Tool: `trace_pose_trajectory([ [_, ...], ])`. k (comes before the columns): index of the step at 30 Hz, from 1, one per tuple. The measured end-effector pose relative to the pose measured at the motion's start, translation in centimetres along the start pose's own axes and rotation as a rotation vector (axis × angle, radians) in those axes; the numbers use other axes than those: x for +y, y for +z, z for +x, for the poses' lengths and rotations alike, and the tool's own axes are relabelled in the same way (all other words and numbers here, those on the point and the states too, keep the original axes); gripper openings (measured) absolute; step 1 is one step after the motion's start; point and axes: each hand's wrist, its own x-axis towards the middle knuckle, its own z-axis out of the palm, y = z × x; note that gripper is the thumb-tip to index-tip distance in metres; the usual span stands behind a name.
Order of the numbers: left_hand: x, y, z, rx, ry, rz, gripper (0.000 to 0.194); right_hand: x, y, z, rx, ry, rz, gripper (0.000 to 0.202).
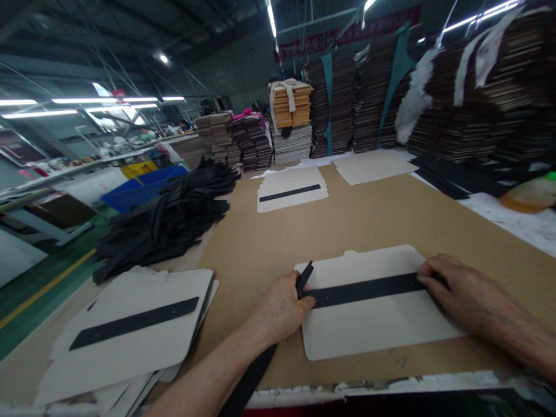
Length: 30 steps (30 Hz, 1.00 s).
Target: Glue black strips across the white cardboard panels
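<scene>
A pale grey board (365, 327) with rounded corners lies in front of me. Across it runs a dark strip (369, 289), flat against its surface. My right hand (452, 284) pinches the strip's right end, thumb on top, at the board's right edge. At the left end, the thumb of my left hand (284, 307) presses on the strip. That same hand grips more black strips (252, 376), which stick up above the fingers and hang down beneath the forearm.
Boards with dark strips are stacked at the left (130, 359), and another board pile (293, 188) lies farther back. Plain boards (373, 165) lie behind. A black strip heap (165, 214) covers the table's left edge. An orange-liquid bottle (530, 194) lies right; tall material stacks (339, 104) stand behind.
</scene>
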Motion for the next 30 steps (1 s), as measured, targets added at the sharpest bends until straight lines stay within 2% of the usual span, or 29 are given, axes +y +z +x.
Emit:
trace_pose_trajectory([
  [5,-0.4,0.3,0.2,0.025,0.009,0.033,0.018,0.2,0.1,0.1,0.039,-0.016,-0.001,0.018],
  [7,-0.5,0.4,0.1,0.07,0.041,0.053,0.025,0.1,0.1,0.0,0.051,-0.03,-0.005,0.017],
  [9,-0.3,0.6,-0.2,0.142,0.085,0.136,0.03,-0.2,0.0,0.0,0.055,-0.044,-0.022,0.017],
  [11,0.2,0.9,-0.7,0.175,0.139,0.273,0.024,-0.6,-0.3,0.0,0.063,-0.056,-0.059,0.019],
  [13,0.7,1.3,-1.3,0.125,0.192,0.427,0.024,-1.2,-0.7,-0.1,0.066,-0.061,-0.116,0.022],
  [17,1.6,2.3,-2.2,-0.002,0.307,0.668,0.052,-2.4,-1.6,-0.8,0.026,-0.101,-0.28,0.028],
  [20,1.8,2.6,-2.4,-0.013,0.324,0.793,0.06,-2.9,-1.8,-1.8,0.021,-0.208,-0.418,0.047],
  [23,1.8,2.6,-2.3,-0.051,0.337,0.86,0.066,-3.0,-1.3,-2.8,0.014,-0.314,-0.52,0.06],
  [27,1.3,2.4,-1.9,-0.08,0.364,0.878,0.07,-3.3,-0.8,-3.6,0.02,-0.293,-0.579,0.062],
  [30,0.9,2.4,-1.8,-0.062,0.365,0.864,0.07,-3.8,-1.3,-3.3,0.001,-0.283,-0.557,0.058],
])
